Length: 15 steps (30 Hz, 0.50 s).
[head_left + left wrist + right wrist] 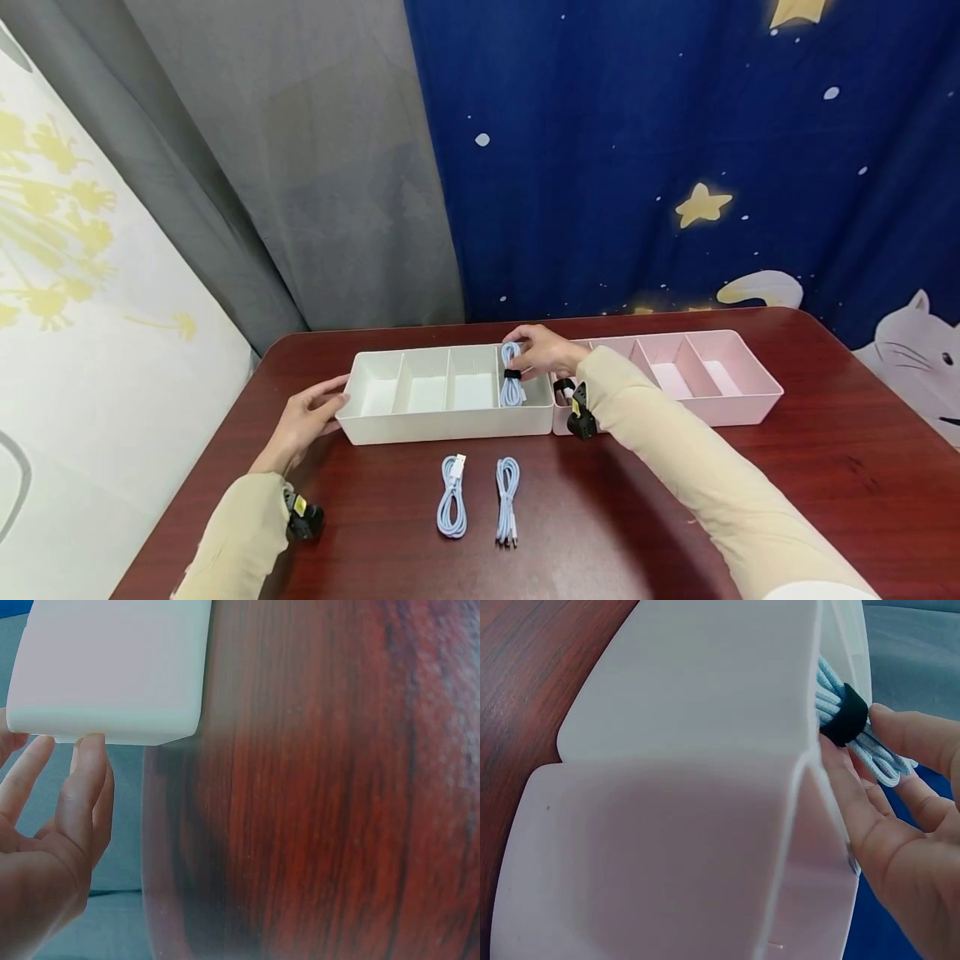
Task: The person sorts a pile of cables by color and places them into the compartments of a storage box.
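A white compartment box stands on the table. My right hand pinches a coiled light-blue cable bound with a black strap, over the box's rightmost compartment. In the right wrist view, thumb and fingers hold the coil just beside the strap, its lower part inside the compartment. My left hand rests at the box's left end, and in the left wrist view its fingertips touch the end wall with fingers extended. In front lie two more light-blue cables, one coil on the left and another on the right.
A pink compartment box adjoins the white one on the right. Something with a black strap sits in its leftmost compartment, partly hidden by my right wrist. Behind the table hang a grey curtain and a blue one.
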Available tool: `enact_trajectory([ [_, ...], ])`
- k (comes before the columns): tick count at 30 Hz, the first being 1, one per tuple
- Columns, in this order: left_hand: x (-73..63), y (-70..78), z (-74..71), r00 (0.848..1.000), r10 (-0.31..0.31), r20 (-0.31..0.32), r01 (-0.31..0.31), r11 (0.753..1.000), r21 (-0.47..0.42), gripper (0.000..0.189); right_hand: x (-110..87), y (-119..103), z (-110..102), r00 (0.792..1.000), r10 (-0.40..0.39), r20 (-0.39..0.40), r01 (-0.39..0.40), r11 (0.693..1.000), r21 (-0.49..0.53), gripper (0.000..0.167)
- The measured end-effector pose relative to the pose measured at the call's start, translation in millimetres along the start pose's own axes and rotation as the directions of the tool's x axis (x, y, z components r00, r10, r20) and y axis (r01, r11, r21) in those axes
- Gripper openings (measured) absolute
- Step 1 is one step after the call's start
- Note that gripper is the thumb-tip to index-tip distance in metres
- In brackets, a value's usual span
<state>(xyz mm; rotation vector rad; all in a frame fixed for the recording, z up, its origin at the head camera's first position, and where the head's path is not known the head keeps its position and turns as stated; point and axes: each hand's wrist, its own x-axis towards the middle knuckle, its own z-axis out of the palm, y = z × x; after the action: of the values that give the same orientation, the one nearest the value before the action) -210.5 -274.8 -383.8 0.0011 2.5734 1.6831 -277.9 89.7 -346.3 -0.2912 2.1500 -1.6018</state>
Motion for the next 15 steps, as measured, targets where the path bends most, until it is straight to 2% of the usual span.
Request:
enact_trajectory([
  [15,0.2,0.3,-1.0,1.0,0.001,0.015,-0.001,1.0,-0.009,0.052,-0.8,-2.3,7.8,0.999,-0.002,-0.037,-0.002,0.994,-0.107,0.035],
])
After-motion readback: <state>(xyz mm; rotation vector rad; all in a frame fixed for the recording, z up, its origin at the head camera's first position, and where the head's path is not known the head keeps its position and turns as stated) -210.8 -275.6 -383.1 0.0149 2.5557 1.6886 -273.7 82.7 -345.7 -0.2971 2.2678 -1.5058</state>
